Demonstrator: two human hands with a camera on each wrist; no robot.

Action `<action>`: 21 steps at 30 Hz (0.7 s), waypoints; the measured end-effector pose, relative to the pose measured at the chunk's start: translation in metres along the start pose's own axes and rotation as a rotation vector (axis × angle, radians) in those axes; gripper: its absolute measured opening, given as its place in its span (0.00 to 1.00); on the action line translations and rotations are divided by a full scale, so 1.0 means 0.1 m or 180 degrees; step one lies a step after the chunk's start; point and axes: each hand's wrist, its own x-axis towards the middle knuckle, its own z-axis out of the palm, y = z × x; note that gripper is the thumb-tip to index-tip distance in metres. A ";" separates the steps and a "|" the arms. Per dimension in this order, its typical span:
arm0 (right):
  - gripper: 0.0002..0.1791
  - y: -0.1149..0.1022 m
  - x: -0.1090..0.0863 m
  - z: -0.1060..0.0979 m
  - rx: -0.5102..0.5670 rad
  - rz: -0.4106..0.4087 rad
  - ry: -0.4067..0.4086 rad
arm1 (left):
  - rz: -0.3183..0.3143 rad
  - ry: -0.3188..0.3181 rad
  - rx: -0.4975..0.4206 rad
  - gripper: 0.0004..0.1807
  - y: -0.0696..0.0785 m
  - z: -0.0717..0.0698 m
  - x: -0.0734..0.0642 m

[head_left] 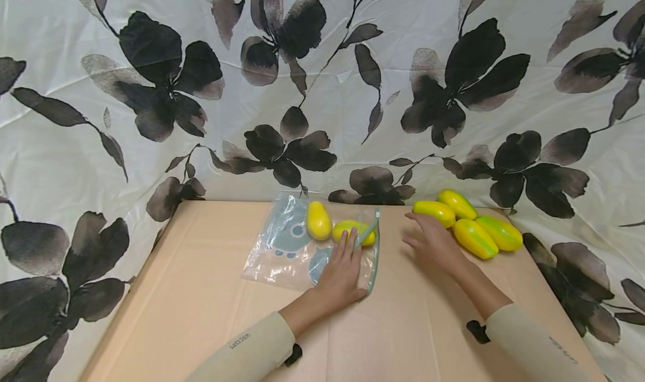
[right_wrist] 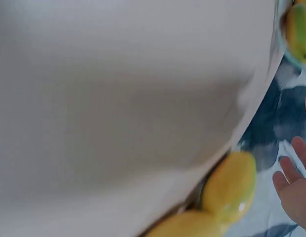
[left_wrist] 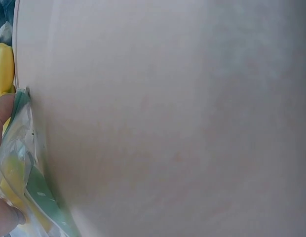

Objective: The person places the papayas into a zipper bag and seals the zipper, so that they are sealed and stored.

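Observation:
A clear zip bag (head_left: pixel 282 259) with blue printed figures and a green zip strip lies on the cardboard. Two yellow-green mangoes (head_left: pixel 319 220) show within its outline, one partly behind the lifted strip (head_left: pixel 370 228). Across the bag near its mouth, my left hand (head_left: pixel 342 267) presses with straight fingers; in the left wrist view its thumb (left_wrist: pixel 5 217) touches the plastic. My right hand (head_left: pixel 435 242) hovers by the nearest mango (head_left: pixel 432 212) of a group at the right. Its fingers are spread and hold nothing in the right wrist view, apart from the mangoes (right_wrist: pixel 229 185).
The tan cardboard surface (head_left: pixel 216 326) runs back to a white cloth (head_left: pixel 363 119) with dark printed flowers. More mangoes (head_left: pixel 475 238) lie close together near the board's right back corner.

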 end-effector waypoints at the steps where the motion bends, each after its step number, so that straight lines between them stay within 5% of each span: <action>1: 0.37 0.04 0.01 -0.04 -0.0062 -0.0037 0.0036 | 0.0001 0.0004 -0.0005 0.68 0.00 0.00 0.00; 9: 0.44 0.32 0.09 -0.29 -0.0501 -0.0191 0.0352 | -0.0001 -0.0025 -0.0029 0.69 0.00 -0.01 -0.02; 21: 0.48 0.57 0.15 -0.36 -0.0863 0.0259 -0.0047 | 0.0044 -0.0004 -0.0032 0.69 -0.02 -0.01 -0.05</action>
